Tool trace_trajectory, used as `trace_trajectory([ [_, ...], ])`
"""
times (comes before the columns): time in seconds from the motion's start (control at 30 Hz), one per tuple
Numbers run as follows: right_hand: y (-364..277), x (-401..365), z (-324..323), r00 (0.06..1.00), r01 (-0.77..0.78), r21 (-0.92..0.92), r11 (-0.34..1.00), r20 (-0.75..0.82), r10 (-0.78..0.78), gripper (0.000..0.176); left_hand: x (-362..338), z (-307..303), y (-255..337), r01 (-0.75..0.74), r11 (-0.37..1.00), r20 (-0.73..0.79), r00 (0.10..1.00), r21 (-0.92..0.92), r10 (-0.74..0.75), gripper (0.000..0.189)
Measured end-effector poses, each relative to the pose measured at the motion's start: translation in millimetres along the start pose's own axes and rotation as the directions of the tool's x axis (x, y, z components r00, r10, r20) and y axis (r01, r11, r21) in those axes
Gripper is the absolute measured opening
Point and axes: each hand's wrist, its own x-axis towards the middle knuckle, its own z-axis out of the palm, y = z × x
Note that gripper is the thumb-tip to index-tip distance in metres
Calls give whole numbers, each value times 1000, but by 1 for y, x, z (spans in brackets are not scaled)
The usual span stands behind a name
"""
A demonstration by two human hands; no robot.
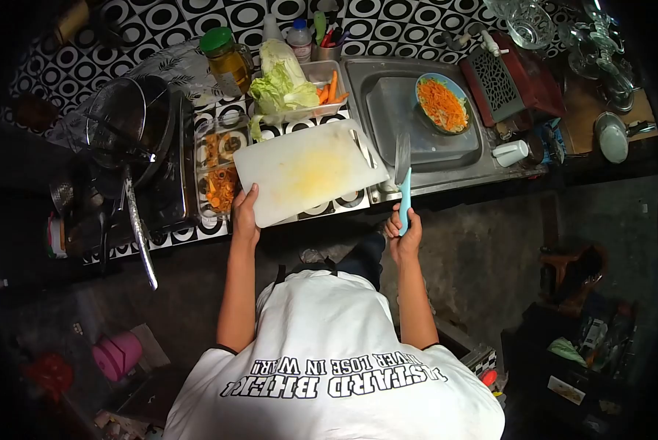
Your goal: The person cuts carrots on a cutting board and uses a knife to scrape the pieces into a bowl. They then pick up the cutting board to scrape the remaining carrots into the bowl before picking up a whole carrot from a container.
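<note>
My left hand (pixel 244 214) grips the near left edge of a white cutting board (pixel 307 169), which lies partly over the counter's front edge and has a yellowish stain in its middle. My right hand (pixel 404 233) holds a knife (pixel 403 192) by its teal handle. Its blade points away from me, along the board's right edge and over the front rim of the steel sink (pixel 387 84). A blue plate of shredded carrot (pixel 442 104) sits in the sink on an upturned tray.
Behind the board lie a cabbage (pixel 285 84) and carrot pieces (pixel 329 89) in a tray. Clear boxes of food (pixel 219 170) stand left of the board, beside a wire strainer (pixel 127 121) and a bottle of oil (pixel 230 62). A red box grater (pixel 501 82) and glassware (pixel 530 22) are at the right.
</note>
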Motion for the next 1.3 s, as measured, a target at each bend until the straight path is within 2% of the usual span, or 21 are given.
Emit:
trace_trajectory([
  [0.1,4,-1,-7,997,-39,41,998,-59,42,37,1,-7,0,-27,1000,-6,1000,6,27,41],
  [0.2,7,-3,-9,985,-171,161,972,-10,175,39,3,-13,-6,-39,999,-40,998,30,40,40],
  [0.33,15,0,6,950,-300,122,946,124,286,45,7,-14,-14,-29,1000,-31,999,0,29,41],
  [0.47,20,1,1,966,-250,35,968,83,246,43,5,-9,-14,-61,997,-53,997,-43,58,43],
  [0.53,19,-1,-21,988,-90,-30,995,-130,86,40,3,-6,-7,-99,994,-56,994,-47,97,44],
  [0.57,14,-5,-31,981,-47,-205,978,-192,7,39,1,-5,-2,-125,992,-59,991,-20,124,45],
  [0.63,7,-3,-61,972,-44,-270,962,-233,-21,38,0,-6,5,-155,988,-64,986,8,155,46],
  [0.67,7,-1,-68,972,-43,-270,962,-233,-21,38,1,-6,6,-145,989,-62,987,28,146,47],
  [0.73,-7,-7,-51,967,102,-401,911,-173,-185,42,0,-4,7,-131,990,-53,990,49,134,47],
  [0.77,-9,-8,-44,966,106,-398,911,-177,-190,42,0,-2,7,-135,989,-39,990,55,137,47],
  [0.87,-11,-14,-15,969,213,-589,779,25,-246,40,2,1,2,-121,990,-14,992,69,122,47],
  [0.93,-5,-7,-23,981,175,-575,799,34,-190,40,6,-1,-6,-110,991,-17,994,71,112,47],
  [1.0,0,-2,-31,983,165,-569,806,29,-181,40,11,-6,-14,-23,997,54,998,71,19,47],
  [1.03,1,1,-36,985,145,-461,876,-14,-171,41,14,-6,-19,-29,997,53,998,71,25,47],
  [1.07,2,4,-41,986,127,-345,930,-55,-155,42,17,-5,-24,49,998,73,996,45,-52,47],
  [1.13,4,11,-49,982,115,-404,907,-92,-166,40,27,-6,-38,170,985,106,980,16,-170,45],
  [1.17,5,15,-53,975,97,-462,882,-134,-178,39,32,-7,-46,166,986,106,980,15,-166,45],
  [1.23,9,31,-68,971,101,-494,864,-139,-193,36,37,0,-53,216,974,96,970,60,-221,44],
  [1.3,12,41,-78,969,95,-525,846,-144,-199,34,39,1,-55,203,975,106,972,89,-212,44],
])
